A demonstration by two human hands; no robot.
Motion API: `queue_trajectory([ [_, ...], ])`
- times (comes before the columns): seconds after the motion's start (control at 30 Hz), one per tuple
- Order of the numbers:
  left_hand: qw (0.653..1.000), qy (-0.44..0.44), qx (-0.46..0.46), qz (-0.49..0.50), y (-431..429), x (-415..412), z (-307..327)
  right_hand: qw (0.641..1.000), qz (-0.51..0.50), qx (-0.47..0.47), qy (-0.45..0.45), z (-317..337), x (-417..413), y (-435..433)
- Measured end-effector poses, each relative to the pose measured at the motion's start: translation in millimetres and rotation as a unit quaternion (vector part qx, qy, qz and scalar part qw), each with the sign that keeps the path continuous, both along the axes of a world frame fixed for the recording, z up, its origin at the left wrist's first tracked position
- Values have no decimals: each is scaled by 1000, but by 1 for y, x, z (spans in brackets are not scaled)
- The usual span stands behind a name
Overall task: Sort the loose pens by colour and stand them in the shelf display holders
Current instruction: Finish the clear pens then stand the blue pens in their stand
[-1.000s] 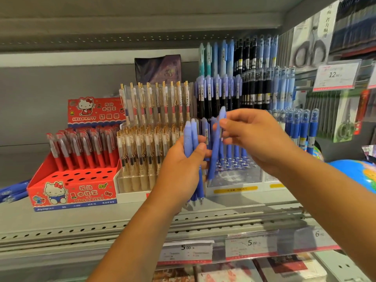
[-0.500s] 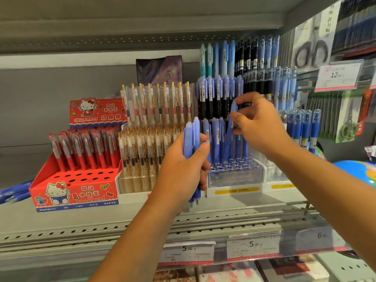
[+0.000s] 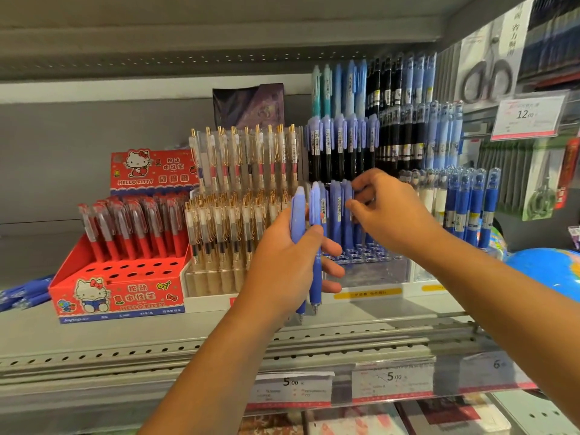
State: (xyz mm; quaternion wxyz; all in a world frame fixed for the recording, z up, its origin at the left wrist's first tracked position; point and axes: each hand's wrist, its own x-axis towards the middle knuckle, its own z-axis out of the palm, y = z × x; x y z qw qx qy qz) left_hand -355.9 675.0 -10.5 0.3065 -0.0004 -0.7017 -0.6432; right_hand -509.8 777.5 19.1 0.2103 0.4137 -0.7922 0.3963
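Observation:
My left hand (image 3: 288, 271) grips two light blue pens (image 3: 298, 221) upright in front of the shelf, tips down. My right hand (image 3: 389, 215) reaches to the clear tiered display holder (image 3: 370, 274). Its thumb and forefinger pinch the top of a blue pen (image 3: 346, 221) standing in the holder's lower row with matching blue pens. Several empty holes (image 3: 361, 255) show in front of that row. The tier above holds purple-capped black pens (image 3: 339, 152).
A red Hello Kitty box (image 3: 119, 290) of red pens stands at left, with a holder of gold-clip pens (image 3: 238, 221) beside it. Dark blue pens (image 3: 470, 211) and a globe (image 3: 549, 271) are at right. Loose blue pens (image 3: 22, 296) lie far left on the shelf.
My right hand drew one blue pen from the bundle in my left hand, carried it right and lowered it into the holder's lower row. My left hand stayed nearly still.

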Motion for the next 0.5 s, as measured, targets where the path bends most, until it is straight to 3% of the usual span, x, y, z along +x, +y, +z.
queue_trajectory([
  [0.13,1000,-3,-17,3,1,1,0,1000,-15,0,-8,0,4,5],
  [0.27,1000,2,-20,-2,0,0,-2,998,-45,-25,45,1,17,9],
  [0.4,1000,4,-28,-5,-1,1,-1,974,153,-110,-123,8,42,7],
  [0.5,999,8,-32,-5,-1,1,-1,955,211,-138,-155,8,54,7],
])
